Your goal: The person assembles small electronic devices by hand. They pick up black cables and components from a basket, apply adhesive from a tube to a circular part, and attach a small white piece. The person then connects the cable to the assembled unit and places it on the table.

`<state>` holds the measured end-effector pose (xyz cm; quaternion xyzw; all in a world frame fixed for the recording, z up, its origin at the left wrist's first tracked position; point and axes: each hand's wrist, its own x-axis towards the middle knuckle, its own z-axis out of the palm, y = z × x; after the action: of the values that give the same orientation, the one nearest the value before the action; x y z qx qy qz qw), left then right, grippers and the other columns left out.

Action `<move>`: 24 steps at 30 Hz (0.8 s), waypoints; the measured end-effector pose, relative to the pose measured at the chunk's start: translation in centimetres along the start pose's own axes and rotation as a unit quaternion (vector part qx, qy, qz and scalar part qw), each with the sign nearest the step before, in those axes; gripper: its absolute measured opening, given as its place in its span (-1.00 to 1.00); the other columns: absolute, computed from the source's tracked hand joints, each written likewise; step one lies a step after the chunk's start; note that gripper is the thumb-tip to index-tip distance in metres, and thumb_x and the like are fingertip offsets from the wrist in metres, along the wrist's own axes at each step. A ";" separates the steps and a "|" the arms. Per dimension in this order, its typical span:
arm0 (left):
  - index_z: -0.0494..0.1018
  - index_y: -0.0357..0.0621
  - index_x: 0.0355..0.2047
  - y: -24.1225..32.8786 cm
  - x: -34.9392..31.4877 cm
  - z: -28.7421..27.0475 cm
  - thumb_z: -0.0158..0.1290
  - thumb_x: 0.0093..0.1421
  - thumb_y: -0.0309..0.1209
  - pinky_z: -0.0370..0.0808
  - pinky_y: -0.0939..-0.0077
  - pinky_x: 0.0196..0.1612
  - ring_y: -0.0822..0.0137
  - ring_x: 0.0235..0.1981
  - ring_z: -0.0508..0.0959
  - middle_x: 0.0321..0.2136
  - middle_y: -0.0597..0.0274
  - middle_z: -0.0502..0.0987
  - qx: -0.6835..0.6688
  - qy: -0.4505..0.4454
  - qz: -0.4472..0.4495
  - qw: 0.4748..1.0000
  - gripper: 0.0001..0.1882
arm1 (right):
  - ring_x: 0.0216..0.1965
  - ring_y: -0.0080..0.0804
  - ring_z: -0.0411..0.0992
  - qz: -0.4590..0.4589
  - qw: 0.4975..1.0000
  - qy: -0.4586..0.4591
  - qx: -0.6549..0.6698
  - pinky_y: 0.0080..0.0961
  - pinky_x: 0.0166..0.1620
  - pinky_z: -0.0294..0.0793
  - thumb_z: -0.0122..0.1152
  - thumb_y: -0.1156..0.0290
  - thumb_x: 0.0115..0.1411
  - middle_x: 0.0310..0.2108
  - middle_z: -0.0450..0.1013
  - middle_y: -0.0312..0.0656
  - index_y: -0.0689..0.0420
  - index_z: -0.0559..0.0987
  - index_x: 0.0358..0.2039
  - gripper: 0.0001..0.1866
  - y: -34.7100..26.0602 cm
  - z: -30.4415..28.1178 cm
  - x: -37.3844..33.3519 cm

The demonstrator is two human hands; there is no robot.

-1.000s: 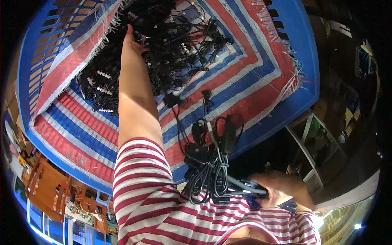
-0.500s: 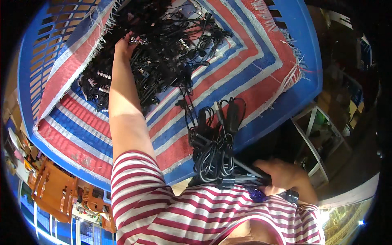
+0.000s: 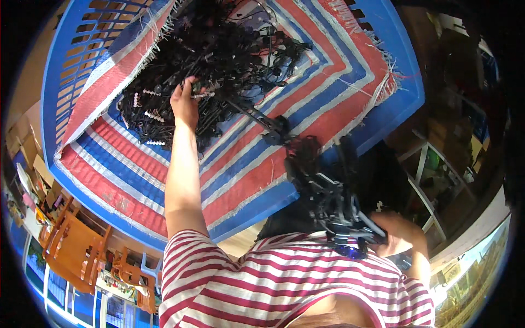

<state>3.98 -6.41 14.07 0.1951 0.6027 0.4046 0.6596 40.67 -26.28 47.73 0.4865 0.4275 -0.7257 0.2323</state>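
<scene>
A big tangle of black cables with small pale connectors lies inside a large blue plastic basket. Within it, my left hand has its fingers curled around a black cable; a pale connector shows at the fingertips. At my chest on the right, my right hand is closed around one end of a hanging bundle of black cables, which is blurred. A strand runs from this bundle up to the tangle. Something shiny and purple sits under the bundle, too small to tell.
A red, white and blue striped woven sheet with frayed edges lines the basket. Orange-brown wooden chairs stand at the lower left. To the right is a pale metal frame with items behind it.
My left hand has drawn back toward me and slightly right through the tangle. My right hand and the cable bundle have shifted right, and the strand to the tangle is pulled out longer.
</scene>
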 end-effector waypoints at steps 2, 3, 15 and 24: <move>0.42 -0.29 -0.31 0.3 -3.2 -0.2 -0.07 0.19 -0.42 0.50 0.49 -0.37 0.41 -0.47 0.48 -0.40 0.22 0.45 0.005 -0.018 0.011 1.000 -0.82 | -0.24 -0.04 0.40 0.013 1.000 0.007 0.014 -0.32 -0.12 0.35 0.26 0.25 -0.33 -0.32 0.42 0.05 0.17 0.34 -0.08 -0.31 0.9 0.8 -0.5; 0.42 -0.29 -0.31 1.0 -5.3 0.0 -0.08 0.20 -0.42 0.49 0.52 -0.38 0.42 -0.49 0.48 -0.40 0.23 0.46 0.013 -0.040 0.018 0.999 -0.82 | -0.25 -0.06 0.40 0.021 0.999 0.014 0.028 -0.33 -0.13 0.36 0.26 0.26 -0.33 -0.32 0.42 0.03 0.17 0.35 -0.10 -0.32 1.2 1.2 -0.9; 0.37 0.01 -0.08 -8.9 -4.3 -10.0 -0.12 0.22 -0.26 0.46 0.43 -0.33 0.40 -0.32 0.51 -0.17 0.35 0.43 0.128 0.022 -0.171 0.977 -0.72 | -0.38 -0.27 0.41 0.016 0.988 0.104 0.113 -0.45 -0.24 0.38 0.28 0.41 -0.34 -0.39 0.44 -0.07 0.17 0.43 -0.21 -0.45 -0.5 1.5 0.8; 0.32 0.02 0.01 -9.1 -2.4 -11.6 -0.14 -0.09 -0.56 0.47 0.27 -0.28 0.26 -0.33 0.52 -0.35 0.13 0.51 0.189 0.142 -0.269 0.934 -0.44 | -0.48 -0.33 0.38 -0.072 0.979 0.164 0.098 -0.52 -0.32 0.37 0.28 0.45 -0.30 -0.45 0.42 -0.11 0.18 0.41 -0.16 -0.43 0.0 2.4 0.9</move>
<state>-4.25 -16.32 6.55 0.0866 0.7855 0.1139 0.6021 39.05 -28.24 47.29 0.5869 0.4207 -0.6894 0.0572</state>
